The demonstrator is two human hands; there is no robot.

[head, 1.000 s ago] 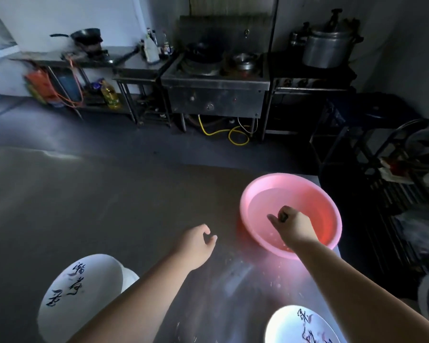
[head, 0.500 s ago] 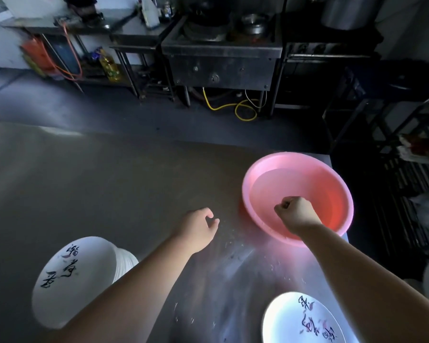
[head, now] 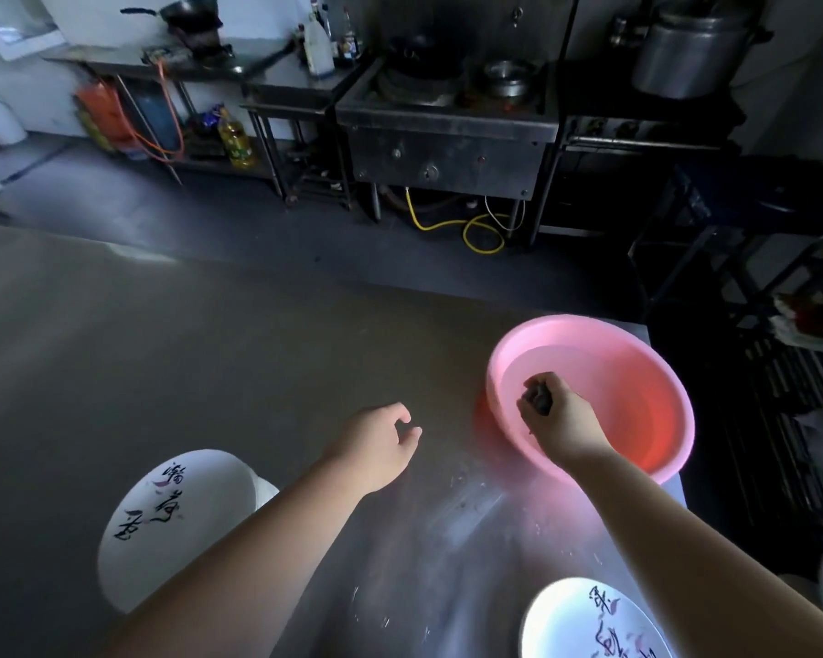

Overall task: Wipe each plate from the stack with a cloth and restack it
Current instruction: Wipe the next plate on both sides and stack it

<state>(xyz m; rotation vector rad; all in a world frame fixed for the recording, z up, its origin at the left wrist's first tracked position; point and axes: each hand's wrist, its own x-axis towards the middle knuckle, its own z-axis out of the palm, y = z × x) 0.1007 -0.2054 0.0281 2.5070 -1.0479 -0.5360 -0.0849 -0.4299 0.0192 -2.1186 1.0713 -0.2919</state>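
The right hand (head: 554, 417) is hanging over the pink basin (head: 656, 372) at centre right of the frame, its fingers clenching a small dark wad, judged to be the cloth (head: 538, 398), which is showing between thumb and knuckles. A second ago the same fist was closing over the basin with only a speck of dark material peeking out; now the wrist is turning and more of the wad is coming into sight. The likeliest reading is that the cloth is being wrung or gathered before wiping, though no dripping water can be made out.

The left hand (head: 376, 444) is hovering above the steel table (head: 186, 349) at centre frame, fingers loosely curled and grasping nothing, in much the same pose as a second ago.

The plates are lying well apart from both hands. A stack (head: 177, 515), its top plate bearing black brushed characters, is sitting at lower left, partly behind the left forearm; a single decorated plate (head: 585, 624) is lying at the bottom right edge. Which pile is wiped cannot be told.

Neither plate is being touched, so wiping is judged not to be underway; the next move is calling for the free hand to take a plate while the cloth is being brought across from the basin.
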